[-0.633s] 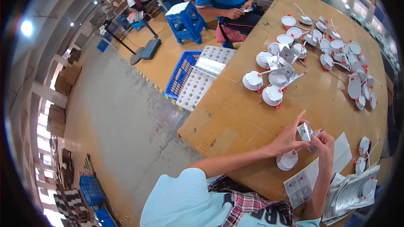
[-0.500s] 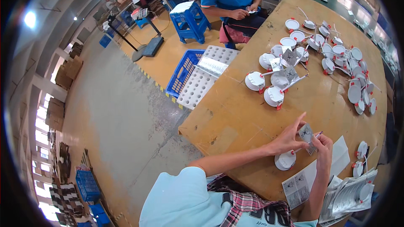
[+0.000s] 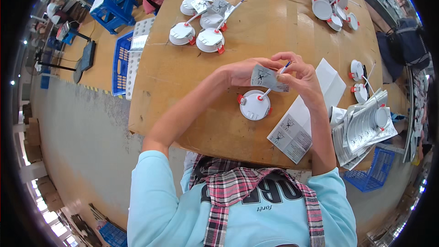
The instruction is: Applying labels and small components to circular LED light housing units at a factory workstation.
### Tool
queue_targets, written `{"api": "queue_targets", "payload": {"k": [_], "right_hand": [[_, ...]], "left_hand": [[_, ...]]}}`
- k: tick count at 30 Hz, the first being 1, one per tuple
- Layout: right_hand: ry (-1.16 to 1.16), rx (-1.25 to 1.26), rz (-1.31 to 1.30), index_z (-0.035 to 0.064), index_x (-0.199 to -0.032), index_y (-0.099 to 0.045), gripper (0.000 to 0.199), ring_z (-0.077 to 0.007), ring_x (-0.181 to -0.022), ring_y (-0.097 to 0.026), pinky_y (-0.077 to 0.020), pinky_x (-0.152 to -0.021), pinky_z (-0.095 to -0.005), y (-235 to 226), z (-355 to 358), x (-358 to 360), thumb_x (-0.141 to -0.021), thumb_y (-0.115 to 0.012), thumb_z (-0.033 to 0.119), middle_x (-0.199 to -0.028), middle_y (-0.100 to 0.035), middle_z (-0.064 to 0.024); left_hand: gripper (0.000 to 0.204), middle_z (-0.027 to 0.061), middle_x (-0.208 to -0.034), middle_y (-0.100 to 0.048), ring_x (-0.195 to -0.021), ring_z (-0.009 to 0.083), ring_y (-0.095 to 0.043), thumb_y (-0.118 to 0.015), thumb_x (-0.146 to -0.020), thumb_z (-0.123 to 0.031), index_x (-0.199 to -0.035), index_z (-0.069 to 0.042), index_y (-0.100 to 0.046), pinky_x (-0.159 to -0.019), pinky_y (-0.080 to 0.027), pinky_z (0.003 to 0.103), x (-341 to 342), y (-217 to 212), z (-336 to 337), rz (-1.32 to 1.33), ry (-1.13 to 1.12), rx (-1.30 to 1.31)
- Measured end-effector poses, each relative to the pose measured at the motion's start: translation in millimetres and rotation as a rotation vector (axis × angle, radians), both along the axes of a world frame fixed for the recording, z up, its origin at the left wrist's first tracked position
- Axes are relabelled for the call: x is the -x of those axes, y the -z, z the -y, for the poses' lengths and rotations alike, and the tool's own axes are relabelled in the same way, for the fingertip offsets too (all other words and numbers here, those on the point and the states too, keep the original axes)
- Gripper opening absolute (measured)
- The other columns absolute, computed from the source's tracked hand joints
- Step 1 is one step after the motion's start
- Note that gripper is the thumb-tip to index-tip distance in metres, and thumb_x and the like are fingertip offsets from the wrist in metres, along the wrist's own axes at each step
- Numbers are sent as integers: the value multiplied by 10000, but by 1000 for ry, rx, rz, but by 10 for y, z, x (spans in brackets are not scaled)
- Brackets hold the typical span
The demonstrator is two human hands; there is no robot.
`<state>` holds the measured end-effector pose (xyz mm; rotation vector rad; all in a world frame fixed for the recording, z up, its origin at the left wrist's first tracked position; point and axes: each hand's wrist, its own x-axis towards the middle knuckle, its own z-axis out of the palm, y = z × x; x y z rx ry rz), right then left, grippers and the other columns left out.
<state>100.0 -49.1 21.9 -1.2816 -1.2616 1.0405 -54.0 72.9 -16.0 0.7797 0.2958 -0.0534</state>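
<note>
A round white downlight (image 3: 255,108) with red clips lies on the table in front of me, its white cable (image 3: 266,93) rising toward my hands. A silver printed label (image 3: 263,77) spans between them and lies against the cable. My left hand (image 3: 244,72) grips the label's left part; its fingertips are partly hidden behind it. My right hand (image 3: 299,75) pinches the label and cable together near the cable's coloured wire ends. To the right, under my right forearm, a label sheet (image 3: 290,138) with a pale bare backing part lies on the table.
Several downlights (image 3: 210,40) stand at the far left, some with labels on their cables. More lie in a heap (image 3: 322,9) at the far right. A stack of label sheets (image 3: 359,128) sits at the right edge, near two downlights (image 3: 360,92). A blue crate (image 3: 121,64) stands beyond the left edge.
The view has turned, so the table things sit further left and higher. My right hand, earlier beside the label, now pinches it against the cable. The left hand keeps hold of the label.
</note>
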Motion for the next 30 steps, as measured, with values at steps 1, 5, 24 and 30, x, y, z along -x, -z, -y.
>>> {"api": "queue_targets", "payload": {"k": [1,5,24,30], "right_hand": [[3,1,1,31,-754,-680,133,-197,-1094,-483,-368,-943,-320,1,19,5,-738,-748,144,-1108,-615,-44],[-9,-13,17,61,-745,-689,107,-199,-1136,-435,-354,-957,-334,24,55,-6,-732,-759,141,-1132,-605,-28],[170,-141,311,97,-879,-709,133,-185,-1104,-450,-348,-970,-324,-19,40,54,-780,-723,184,-1065,-588,-7],[207,-162,173,55,-882,-689,145,-150,-970,-480,-390,-886,-293,68,25,46,-778,-721,151,-944,-557,-21]], "left_hand": [[431,139,-1191,-584,-1100,201,-583,-578,-869,-74,-1275,20,-467,-953,-481,336,-41,24,1,1,3,1],[394,171,-1164,-588,-1034,264,-622,-577,-864,-68,-1228,48,-483,-954,-497,377,-165,166,-17,171,221,109],[176,34,-947,-640,-865,94,-622,-638,-879,-160,-994,-33,-599,-815,-514,275,150,131,-111,71,-206,-121],[148,28,-932,-639,-867,94,-621,-619,-888,-140,-975,-20,-618,-824,-511,274,238,53,37,95,-389,-188]]}}
